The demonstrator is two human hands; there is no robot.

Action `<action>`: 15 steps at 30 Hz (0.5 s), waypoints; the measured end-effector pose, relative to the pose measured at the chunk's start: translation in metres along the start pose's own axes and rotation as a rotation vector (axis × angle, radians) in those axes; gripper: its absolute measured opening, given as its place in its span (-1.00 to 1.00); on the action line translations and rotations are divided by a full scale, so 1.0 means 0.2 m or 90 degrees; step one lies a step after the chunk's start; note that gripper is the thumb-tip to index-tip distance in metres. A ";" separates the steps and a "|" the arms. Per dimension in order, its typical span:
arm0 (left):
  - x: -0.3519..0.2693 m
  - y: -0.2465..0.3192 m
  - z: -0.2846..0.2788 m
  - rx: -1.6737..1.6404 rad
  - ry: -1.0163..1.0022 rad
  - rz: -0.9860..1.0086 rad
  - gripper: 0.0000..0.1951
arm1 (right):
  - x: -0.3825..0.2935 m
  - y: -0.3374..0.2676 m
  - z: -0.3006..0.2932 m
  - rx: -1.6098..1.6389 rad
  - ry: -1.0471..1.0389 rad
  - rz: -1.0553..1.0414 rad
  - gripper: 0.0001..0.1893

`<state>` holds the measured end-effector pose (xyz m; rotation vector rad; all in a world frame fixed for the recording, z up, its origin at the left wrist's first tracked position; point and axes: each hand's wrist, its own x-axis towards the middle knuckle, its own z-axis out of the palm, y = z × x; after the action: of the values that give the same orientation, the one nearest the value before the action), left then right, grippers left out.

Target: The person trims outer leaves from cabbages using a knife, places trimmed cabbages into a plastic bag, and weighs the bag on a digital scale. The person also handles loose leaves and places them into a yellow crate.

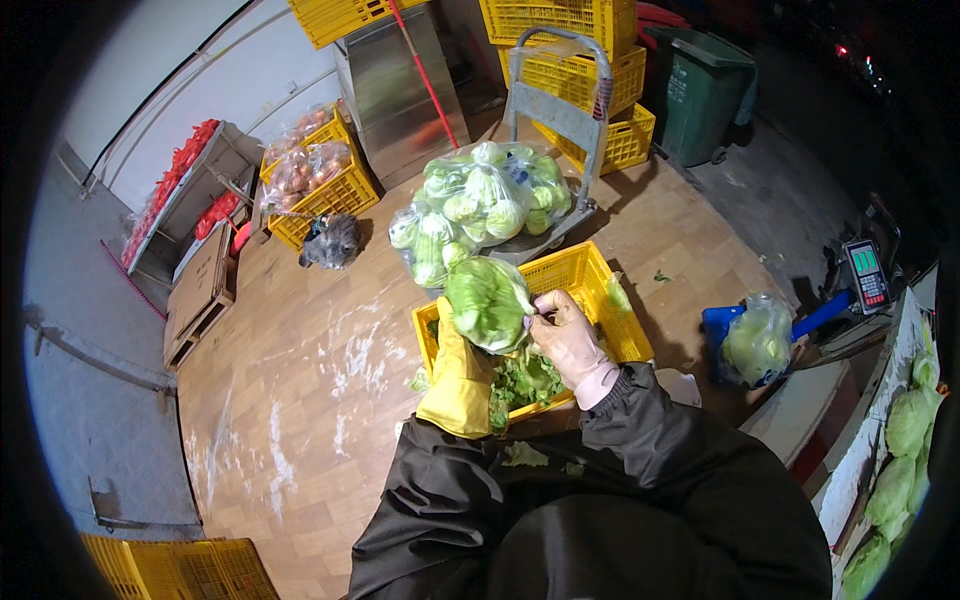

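My left hand, in a yellow rubber glove, supports a head of green lettuce from its left side and below. On the lettuce's right side, my right hand in a pale pink glove pinches the edge near the stem with thumb and fingers. Beneath both hands stands a yellow plastic crate with loose green leaves inside. The lettuce and my hands hide part of the crate. Just beyond it, clear plastic bags of lettuce heads are piled on a platform trolley.
A small grey dog is on the wood-patterned floor beside crates of bagged onions. To the right, a bagged lettuce rests on a blue scale with a lit display. More lettuce heads lie at far right. A green wheeled bin stands behind.
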<state>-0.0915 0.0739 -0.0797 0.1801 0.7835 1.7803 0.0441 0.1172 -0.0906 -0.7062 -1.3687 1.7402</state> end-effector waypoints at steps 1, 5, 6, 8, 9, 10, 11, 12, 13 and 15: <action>0.02 0.01 -0.02 0.081 0.029 -0.011 -0.16 | 0.02 -0.01 -0.02 -0.026 0.016 0.018 -0.89; 0.07 0.04 -0.06 0.104 -0.002 -0.044 -0.16 | 0.06 -0.12 -0.11 0.030 0.095 0.176 -0.94; 0.07 0.03 -0.07 0.056 0.017 -0.070 -0.17 | 0.10 -0.15 -0.13 0.040 0.147 0.211 -0.93; 0.05 0.03 -0.07 0.069 0.010 -0.058 -0.18 | 0.14 -0.19 -0.19 -0.063 0.158 0.289 -0.78; 0.03 0.02 -0.07 0.085 0.009 -0.041 -0.19 | 0.16 -0.19 -0.21 0.009 0.117 0.292 -0.74; 0.01 0.01 -0.07 0.098 0.010 -0.028 -0.20 | 0.16 -0.16 -0.23 0.081 0.076 0.296 -0.69; -0.01 0.00 -0.07 0.114 0.009 -0.009 -0.20 | 0.17 -0.13 -0.24 0.108 0.036 0.280 -0.68; -0.03 -0.01 -0.06 0.137 0.007 0.009 -0.21 | 0.17 -0.08 -0.24 0.116 -0.009 0.234 -0.66; -0.05 -0.02 -0.06 0.158 0.006 0.028 -0.22 | 0.15 -0.02 -0.24 0.122 -0.061 0.179 -0.65; -0.07 -0.03 -0.03 0.176 0.028 0.033 -0.23 | 0.16 0.12 -0.21 0.143 -0.132 0.104 -0.62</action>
<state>-0.0859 0.0594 -0.0844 0.3472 1.0644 1.7245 0.0547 0.1645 -0.1233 -0.5376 -1.2516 2.1076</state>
